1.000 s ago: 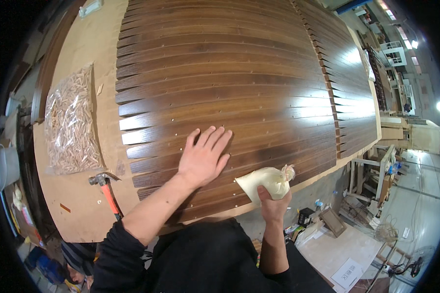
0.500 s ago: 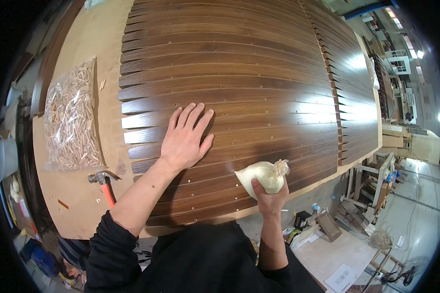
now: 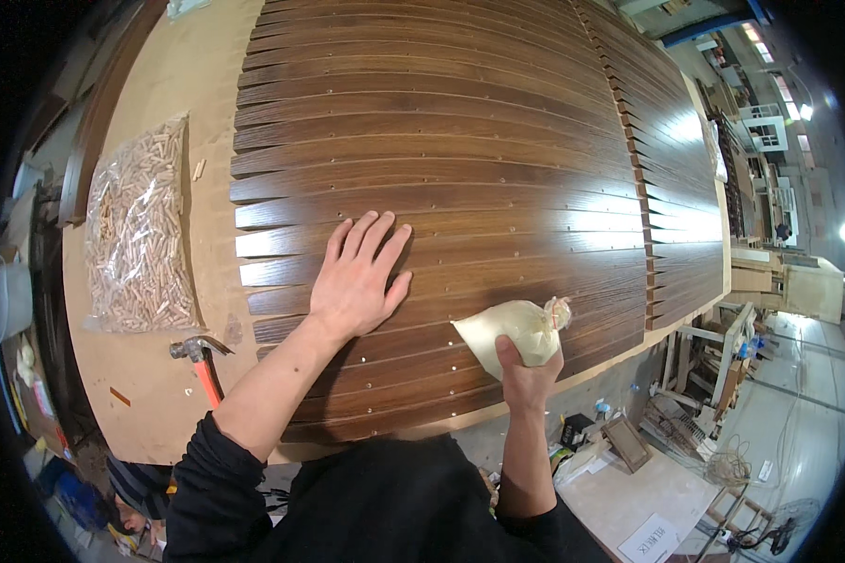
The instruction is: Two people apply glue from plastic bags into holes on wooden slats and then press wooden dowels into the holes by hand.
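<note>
Rows of dark brown wooden slats (image 3: 422, 202) lie side by side on the table, with small holes along them. Several of the nearest holes show pale white spots. My left hand (image 3: 357, 281) rests flat on the slats, fingers spread, holding nothing. To its right, my right hand (image 3: 532, 380) is wrapped round a squeeze bag (image 3: 509, 330) of cream-coloured paste, probably glue. The bag's twisted, tied end points to the far right. Its narrow tip points left, over the slats; whether it touches them I cannot tell.
A clear bag of wooden dowels (image 3: 141, 230) lies on the table's left, with a loose dowel (image 3: 199, 169) beside it. A claw hammer (image 3: 202, 361) with an orange handle lies near my left forearm. Another person (image 3: 131, 497) is at lower left. A cluttered side table (image 3: 643, 497) stands lower right.
My right hand has moved the paste bag slightly right and away from me over the slats. My left hand stays at its spot; the whole view has shifted a little.
</note>
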Demonstrator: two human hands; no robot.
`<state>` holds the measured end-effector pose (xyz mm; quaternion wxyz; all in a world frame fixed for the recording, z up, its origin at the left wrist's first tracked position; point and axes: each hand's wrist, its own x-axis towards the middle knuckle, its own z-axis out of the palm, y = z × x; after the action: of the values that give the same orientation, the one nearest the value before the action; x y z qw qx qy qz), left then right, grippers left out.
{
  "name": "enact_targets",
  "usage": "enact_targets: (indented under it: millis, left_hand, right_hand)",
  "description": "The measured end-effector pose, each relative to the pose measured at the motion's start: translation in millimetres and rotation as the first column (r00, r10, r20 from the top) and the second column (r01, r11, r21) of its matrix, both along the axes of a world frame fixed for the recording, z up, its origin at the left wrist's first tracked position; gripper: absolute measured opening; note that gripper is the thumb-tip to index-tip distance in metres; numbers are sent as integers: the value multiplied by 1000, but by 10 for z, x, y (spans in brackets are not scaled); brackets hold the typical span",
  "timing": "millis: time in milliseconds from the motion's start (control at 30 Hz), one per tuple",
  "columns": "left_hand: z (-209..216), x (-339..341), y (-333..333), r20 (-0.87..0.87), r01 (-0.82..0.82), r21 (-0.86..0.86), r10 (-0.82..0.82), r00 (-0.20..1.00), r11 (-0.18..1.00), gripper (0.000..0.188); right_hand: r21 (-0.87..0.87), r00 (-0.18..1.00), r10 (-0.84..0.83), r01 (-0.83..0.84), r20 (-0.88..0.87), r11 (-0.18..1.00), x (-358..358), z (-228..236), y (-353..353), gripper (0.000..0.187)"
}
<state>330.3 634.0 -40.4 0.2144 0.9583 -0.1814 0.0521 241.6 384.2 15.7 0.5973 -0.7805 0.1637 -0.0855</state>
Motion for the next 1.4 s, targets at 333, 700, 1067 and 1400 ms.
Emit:
enact_targets:
  millis: [333,700,1067,1400]
  left_hand:
    - [17,16,9,-8,-1,-13,1,1000,1000,61]
    - [15,18,20,-34,-3,-26,2,999,1000,62]
    - [60,31,27,7,4,-48,-4,1000,999,59]
    - [65,39,29,-6,3,-57,-3,1000,998,59]
  right_hand:
    - [-58,995,84,-87,-52,995,109,-57,34,50]
    - [-35,998,-5,3,-58,999,260,60,41,57]
    - [-84,996,85,-87,-30,993,511,-46,137,50]
    - [2,1000,2,-2,4,1000,519,4,106,55]
